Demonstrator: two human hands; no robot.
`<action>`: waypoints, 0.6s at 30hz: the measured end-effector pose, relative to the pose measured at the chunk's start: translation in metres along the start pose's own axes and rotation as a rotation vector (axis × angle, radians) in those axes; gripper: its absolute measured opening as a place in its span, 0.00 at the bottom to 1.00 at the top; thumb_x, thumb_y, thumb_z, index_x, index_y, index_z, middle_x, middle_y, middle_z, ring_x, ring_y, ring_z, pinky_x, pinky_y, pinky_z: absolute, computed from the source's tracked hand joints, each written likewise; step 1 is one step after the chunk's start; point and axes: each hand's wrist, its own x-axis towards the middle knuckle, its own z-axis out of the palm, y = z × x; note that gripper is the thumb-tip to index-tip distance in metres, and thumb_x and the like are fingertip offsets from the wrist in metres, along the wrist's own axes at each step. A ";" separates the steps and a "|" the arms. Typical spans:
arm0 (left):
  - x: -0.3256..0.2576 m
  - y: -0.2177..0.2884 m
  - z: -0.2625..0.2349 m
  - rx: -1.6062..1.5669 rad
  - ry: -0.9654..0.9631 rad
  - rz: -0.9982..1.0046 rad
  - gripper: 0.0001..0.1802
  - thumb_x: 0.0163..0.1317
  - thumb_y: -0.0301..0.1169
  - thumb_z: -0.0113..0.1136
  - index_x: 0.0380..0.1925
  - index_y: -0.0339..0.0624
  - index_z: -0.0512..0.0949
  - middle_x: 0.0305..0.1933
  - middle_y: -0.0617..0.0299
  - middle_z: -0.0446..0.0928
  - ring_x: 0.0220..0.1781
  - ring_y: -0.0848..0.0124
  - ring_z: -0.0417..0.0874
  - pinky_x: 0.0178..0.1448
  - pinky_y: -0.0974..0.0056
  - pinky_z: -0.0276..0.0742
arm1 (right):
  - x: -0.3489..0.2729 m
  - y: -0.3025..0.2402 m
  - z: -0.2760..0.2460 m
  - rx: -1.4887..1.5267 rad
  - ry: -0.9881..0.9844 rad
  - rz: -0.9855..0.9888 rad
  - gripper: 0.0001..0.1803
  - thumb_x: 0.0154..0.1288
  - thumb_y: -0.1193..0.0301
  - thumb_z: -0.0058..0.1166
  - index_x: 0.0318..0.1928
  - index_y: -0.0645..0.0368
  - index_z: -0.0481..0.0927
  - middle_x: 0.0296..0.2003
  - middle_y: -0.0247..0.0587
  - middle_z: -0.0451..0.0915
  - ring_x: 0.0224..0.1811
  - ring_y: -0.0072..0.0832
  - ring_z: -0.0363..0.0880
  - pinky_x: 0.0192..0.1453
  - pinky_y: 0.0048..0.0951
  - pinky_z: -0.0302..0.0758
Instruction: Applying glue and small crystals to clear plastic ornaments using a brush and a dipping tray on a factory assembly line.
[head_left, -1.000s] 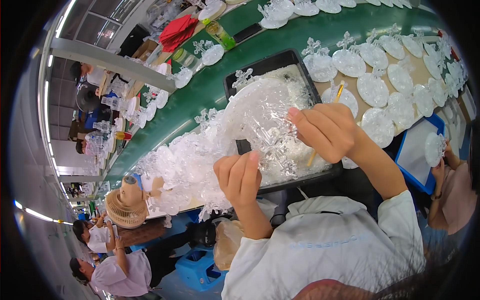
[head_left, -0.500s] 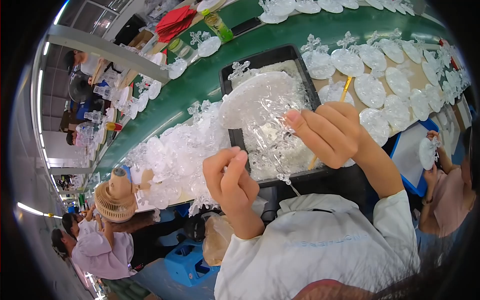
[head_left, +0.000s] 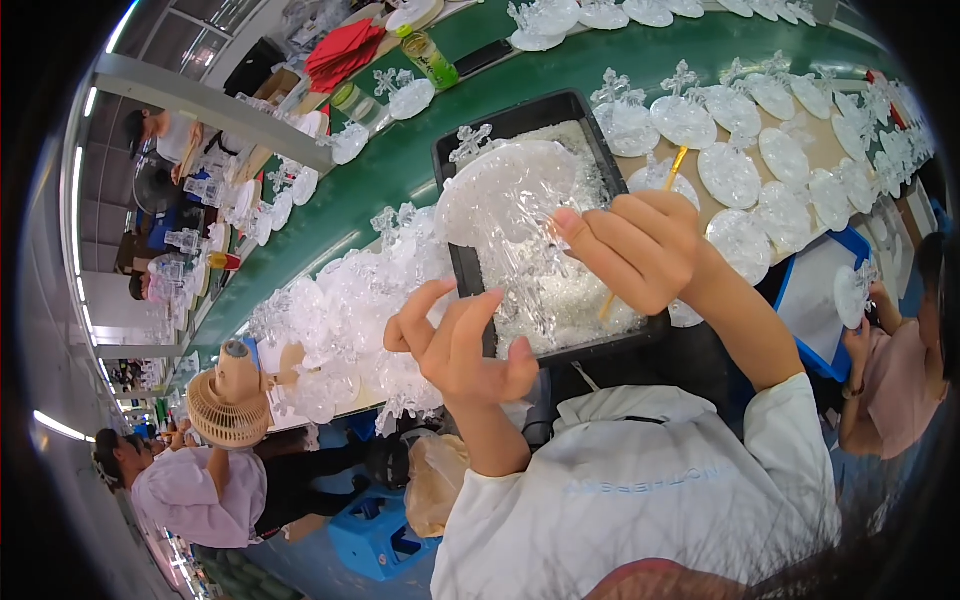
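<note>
My right hand (head_left: 640, 250) pinches a clear plastic ornament (head_left: 512, 190) with a wide oval disc, over a black tray (head_left: 462, 275). A thin yellow stick (head_left: 677, 168), which looks like a brush handle, runs through the same hand. White and clear granules (head_left: 570, 330) fill the tray. Nearer me, my left hand (head_left: 465, 345) has its fingers spread, with nothing in them, below the ornament. A clear cross (head_left: 470, 143) shows beside the disc's upper left edge; whether it joins the disc I cannot tell.
Piled clear pieces (head_left: 340, 300) lie left of the tray. Rows of oval discs with crosses (head_left: 735, 175) cover a board at right. Behind are a green bottle (head_left: 430, 58) and red sheets (head_left: 343, 55). A beige fan (head_left: 230, 400) stands left; a co-worker (head_left: 890, 370) sits at right.
My left hand has opened from a pinch near the ornament's lower end, its fingers now spread. My right hand has shifted slightly left, still pinching the ornament.
</note>
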 end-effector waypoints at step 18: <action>0.001 -0.030 0.040 0.191 -0.039 0.016 0.15 0.55 0.24 0.66 0.43 0.34 0.82 0.21 0.62 0.73 0.19 0.62 0.73 0.23 0.60 0.68 | 0.014 -0.006 0.014 0.059 -0.028 0.192 0.18 0.43 0.76 0.64 0.40 0.64 0.85 0.26 0.35 0.78 0.20 0.26 0.71 0.21 0.24 0.66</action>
